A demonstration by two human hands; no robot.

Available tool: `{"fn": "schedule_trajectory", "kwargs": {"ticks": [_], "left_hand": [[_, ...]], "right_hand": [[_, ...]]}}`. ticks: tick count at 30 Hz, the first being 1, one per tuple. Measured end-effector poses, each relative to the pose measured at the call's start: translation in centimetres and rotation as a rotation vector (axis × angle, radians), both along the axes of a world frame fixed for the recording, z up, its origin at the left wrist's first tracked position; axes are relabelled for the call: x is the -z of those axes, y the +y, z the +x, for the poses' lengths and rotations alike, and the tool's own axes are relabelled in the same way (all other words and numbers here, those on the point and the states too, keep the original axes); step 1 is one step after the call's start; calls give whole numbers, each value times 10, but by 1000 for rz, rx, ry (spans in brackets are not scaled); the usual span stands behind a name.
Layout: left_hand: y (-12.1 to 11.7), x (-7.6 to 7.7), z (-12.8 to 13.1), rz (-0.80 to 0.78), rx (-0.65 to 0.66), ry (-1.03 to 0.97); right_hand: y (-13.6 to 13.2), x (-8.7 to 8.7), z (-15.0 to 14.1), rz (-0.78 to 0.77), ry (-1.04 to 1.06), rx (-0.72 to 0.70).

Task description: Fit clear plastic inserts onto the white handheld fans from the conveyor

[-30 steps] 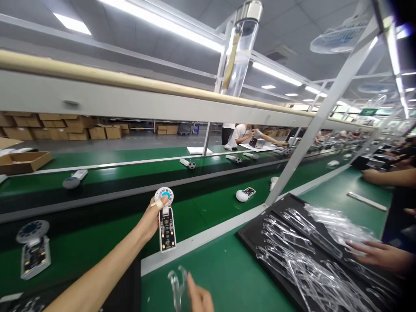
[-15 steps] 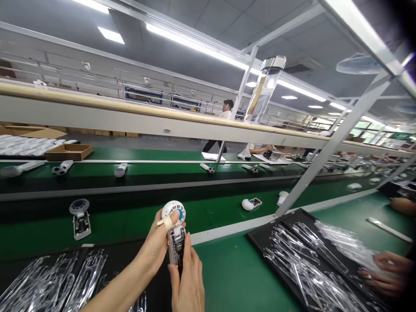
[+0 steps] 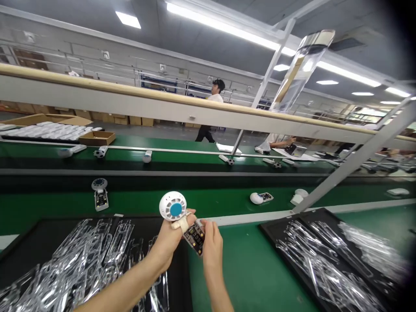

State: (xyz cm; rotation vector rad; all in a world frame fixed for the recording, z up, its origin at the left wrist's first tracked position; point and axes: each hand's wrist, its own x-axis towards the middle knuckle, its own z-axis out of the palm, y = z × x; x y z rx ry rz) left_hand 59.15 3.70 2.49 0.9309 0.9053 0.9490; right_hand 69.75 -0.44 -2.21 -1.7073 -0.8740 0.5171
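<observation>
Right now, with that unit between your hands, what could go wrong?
The right hand is pinching the exposed circuit board, so components could get knocked or smudged. The white round-headed device rests in the bandaged left hand; a slip could drop it onto the black tray of clear plastic shells, perhaps scratching them.

Right hand (image 3: pixel 211 242) hides edge of circuit board (image 3: pixel 194 238); far belt items (image 3: pixel 147 156) too small to ID; black trays (image 3: pixel 29 242) cut off by frame.

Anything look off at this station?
One thing: a finger of the left hand holding the round white vented device is wrapped in pale tape, possibly a dressing. Nothing on the green conveyor belt looks spilled or damaged from here.
</observation>
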Motion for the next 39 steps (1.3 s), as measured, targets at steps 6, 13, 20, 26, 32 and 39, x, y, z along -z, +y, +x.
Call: {"fn": "schedule_trajectory", "kwargs": {"ticks": [6,13,20,26,32,39], "left_hand": [[6,14,-9,121,-139,30],[115,63,-35,-96,-122,330],[197,106,-99,-66,-236,765],[156,111,-120,239,-144,834],[77,99,-113,349,128,618],[36,87,-93,66,345,336]], "right_hand": [[34,13,-14,-6,-4,1],[45,46,-23,-209,-132,-238],[12,98,-81,-434,-385,-325],[25,102,-93,-417,-346,-375],[19,88,-65,-261,-139,-463],[15,82,-58,-130,124,-416]]}}
